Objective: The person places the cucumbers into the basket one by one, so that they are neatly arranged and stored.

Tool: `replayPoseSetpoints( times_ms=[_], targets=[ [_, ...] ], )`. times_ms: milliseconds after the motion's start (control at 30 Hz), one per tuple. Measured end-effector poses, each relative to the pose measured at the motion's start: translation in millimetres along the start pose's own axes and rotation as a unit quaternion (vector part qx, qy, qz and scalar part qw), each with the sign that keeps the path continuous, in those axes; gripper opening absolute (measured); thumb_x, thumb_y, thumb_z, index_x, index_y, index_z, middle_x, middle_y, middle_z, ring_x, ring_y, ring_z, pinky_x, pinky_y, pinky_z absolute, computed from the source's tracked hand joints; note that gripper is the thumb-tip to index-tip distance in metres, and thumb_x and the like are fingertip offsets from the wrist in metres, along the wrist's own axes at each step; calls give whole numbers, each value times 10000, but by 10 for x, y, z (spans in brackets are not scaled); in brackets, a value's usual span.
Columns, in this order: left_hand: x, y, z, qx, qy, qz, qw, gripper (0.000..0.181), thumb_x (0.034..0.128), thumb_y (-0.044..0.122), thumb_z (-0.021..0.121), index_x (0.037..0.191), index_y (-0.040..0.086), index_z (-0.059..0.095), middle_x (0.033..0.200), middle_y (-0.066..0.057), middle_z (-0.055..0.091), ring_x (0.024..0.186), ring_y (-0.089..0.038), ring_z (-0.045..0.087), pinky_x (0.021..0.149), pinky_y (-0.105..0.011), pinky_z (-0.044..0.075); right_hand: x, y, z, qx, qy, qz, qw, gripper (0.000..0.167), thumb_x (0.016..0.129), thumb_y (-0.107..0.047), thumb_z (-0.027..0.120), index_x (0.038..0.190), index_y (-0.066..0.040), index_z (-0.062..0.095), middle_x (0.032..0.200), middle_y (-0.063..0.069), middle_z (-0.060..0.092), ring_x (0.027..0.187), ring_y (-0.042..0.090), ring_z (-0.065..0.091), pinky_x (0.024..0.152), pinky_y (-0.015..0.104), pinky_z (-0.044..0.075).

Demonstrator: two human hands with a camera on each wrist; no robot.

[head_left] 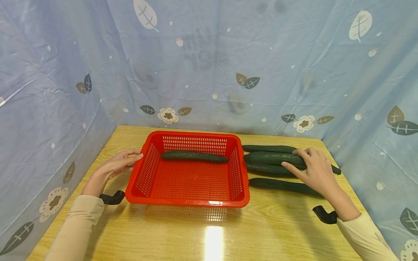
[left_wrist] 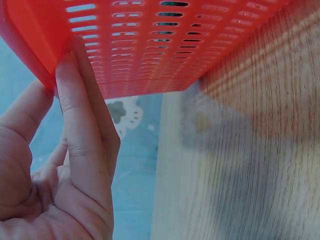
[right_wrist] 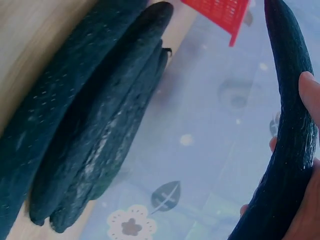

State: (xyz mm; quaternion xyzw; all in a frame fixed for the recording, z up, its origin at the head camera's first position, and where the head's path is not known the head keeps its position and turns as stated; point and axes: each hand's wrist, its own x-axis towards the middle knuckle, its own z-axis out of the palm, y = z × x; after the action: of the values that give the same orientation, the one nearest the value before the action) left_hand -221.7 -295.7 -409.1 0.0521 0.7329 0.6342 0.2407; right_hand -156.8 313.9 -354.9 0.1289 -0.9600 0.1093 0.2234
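Note:
A red plastic basket point(head_left: 187, 203) stands on the table with one dark green cucumber point(head_left: 195, 156) lying in it. My left hand point(head_left: 119, 165) pinches the basket's left rim; in the left wrist view the thumb and fingers of that hand point(left_wrist: 75, 145) are on either side of the rim. To the right of the basket, my right hand point(head_left: 313, 170) grips a long cucumber point(head_left: 272, 158). The right wrist view shows this curved cucumber point(right_wrist: 290, 145) in the hand point(right_wrist: 307, 200), raised apart from several others point(right_wrist: 100, 110).
More cucumbers lie on the table right of the basket, one of them point(head_left: 282, 185) nearer the front. The wooden table point(head_left: 169, 232) is bordered at the back and sides by a blue patterned curtain point(head_left: 209, 65). A black strap piece point(head_left: 324, 214) shows by the right wrist.

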Motion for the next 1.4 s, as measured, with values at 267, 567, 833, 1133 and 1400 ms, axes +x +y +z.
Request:
replayPoseSetpoints(
  times_ms=[267, 567, 833, 1133, 1400],
  targets=[
    [1, 5, 1, 69, -36, -10, 10000, 345, 988, 204, 460, 1235, -7, 346, 954, 47, 675, 908, -142, 661, 778, -312, 539, 123, -126, 16, 40, -30, -119, 9999, 503, 773, -520, 680, 1071, -123, 601, 940, 136, 525, 778, 325, 439, 596, 427, 307],
    [7, 4, -3, 123, -10, -29, 9999, 365, 983, 216, 471, 1245, -9, 354, 957, 53, 674, 911, -140, 660, 780, -305, 539, 219, -294, 99, 287, -288, 95, 9991, 512, 797, -524, 655, 1104, -121, 583, 989, 153, 510, 867, 356, 439, 705, 536, 318],
    [11, -14, -8, 95, -81, -8, 9999, 278, 988, 205, 460, 1200, 37, 399, 967, 50, 670, 912, -139, 657, 784, -308, 537, 349, -484, 196, 340, -299, 42, 9990, 472, 794, -505, 667, 1093, -149, 588, 962, 146, 513, 859, 341, 448, 712, 524, 332],
    [-1, -7, 0, 36, -10, -74, 10000, 288, 986, 210, 464, 1197, 30, 387, 949, 53, 668, 894, -134, 658, 772, -303, 540, 521, -696, 351, 438, -508, -71, 9977, 500, 798, -567, 628, 1095, -168, 583, 971, 141, 520, 893, 347, 459, 745, 529, 331],
    [12, -8, -5, -58, -24, -110, 9999, 221, 987, 213, 464, 1151, 71, 422, 939, 49, 673, 889, -137, 661, 771, -314, 541, 698, -951, 399, 628, -803, -82, 9948, 520, 809, -582, 604, 1127, -171, 572, 984, 131, 524, 910, 334, 467, 753, 512, 346]
  ],
)
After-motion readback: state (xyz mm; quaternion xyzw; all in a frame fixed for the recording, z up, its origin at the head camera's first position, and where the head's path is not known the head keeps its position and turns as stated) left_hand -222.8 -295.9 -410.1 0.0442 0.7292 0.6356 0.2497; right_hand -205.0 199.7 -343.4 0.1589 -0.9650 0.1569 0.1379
